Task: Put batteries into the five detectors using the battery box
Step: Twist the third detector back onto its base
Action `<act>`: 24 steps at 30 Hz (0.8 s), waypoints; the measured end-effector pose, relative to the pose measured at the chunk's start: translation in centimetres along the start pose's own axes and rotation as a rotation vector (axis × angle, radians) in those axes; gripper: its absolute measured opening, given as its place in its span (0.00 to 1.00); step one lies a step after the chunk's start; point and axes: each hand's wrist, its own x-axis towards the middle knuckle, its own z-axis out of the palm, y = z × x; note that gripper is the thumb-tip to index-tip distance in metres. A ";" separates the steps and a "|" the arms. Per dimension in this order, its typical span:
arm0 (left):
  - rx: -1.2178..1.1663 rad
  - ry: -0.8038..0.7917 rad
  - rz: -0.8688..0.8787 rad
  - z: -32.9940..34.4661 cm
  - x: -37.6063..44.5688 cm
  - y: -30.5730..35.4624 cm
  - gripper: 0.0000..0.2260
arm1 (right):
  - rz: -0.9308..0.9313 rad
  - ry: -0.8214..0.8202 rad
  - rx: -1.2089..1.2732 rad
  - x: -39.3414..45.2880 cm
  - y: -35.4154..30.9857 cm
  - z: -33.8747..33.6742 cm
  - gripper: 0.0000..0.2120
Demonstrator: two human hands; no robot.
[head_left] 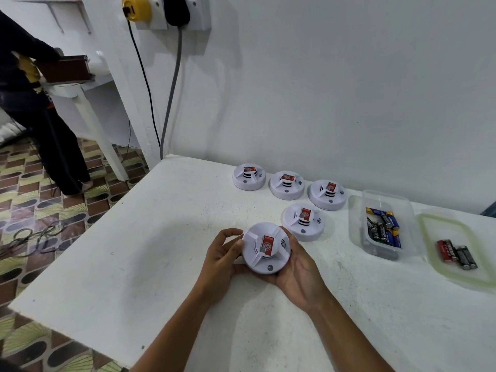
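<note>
I hold a round white detector (264,248) with a red label above the white table (134,251). My left hand (222,257) grips its left side with curled fingers. My right hand (298,269) cups it from below and the right. A second detector (303,222) lies just behind it. Three more detectors (248,177) (286,185) (327,194) stand in a row near the wall. To the right, a clear plastic battery box (386,253) holds several blue and black batteries (383,228).
The box's lid (456,275) lies at the far right with a few loose batteries (456,254) on it. Cables (169,98) hang from wall sockets behind the table's far left corner. A person (40,116) stands at the left by another table.
</note>
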 end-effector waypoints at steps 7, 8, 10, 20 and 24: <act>0.021 0.005 0.002 0.1 -0.2 0.2 0.16 | -0.010 -0.001 -0.002 -0.3 -0.1 0.4 0.26; 0.025 0.007 -0.002 0.1 -0.3 0.2 0.16 | -0.008 0.003 0.001 -0.3 -0.1 0.5 0.26; 0.024 0.009 -0.004 0.0 -0.2 0.1 0.17 | -0.007 0.006 0.001 -0.3 -0.2 0.5 0.26; 0.007 0.013 0.001 0.1 -0.2 0.0 0.17 | 0.007 -0.004 0.027 -0.1 0.0 -0.1 0.26; 0.101 0.010 0.050 0.4 -0.5 -0.1 0.14 | 0.007 -0.011 0.079 -0.4 -0.2 0.2 0.26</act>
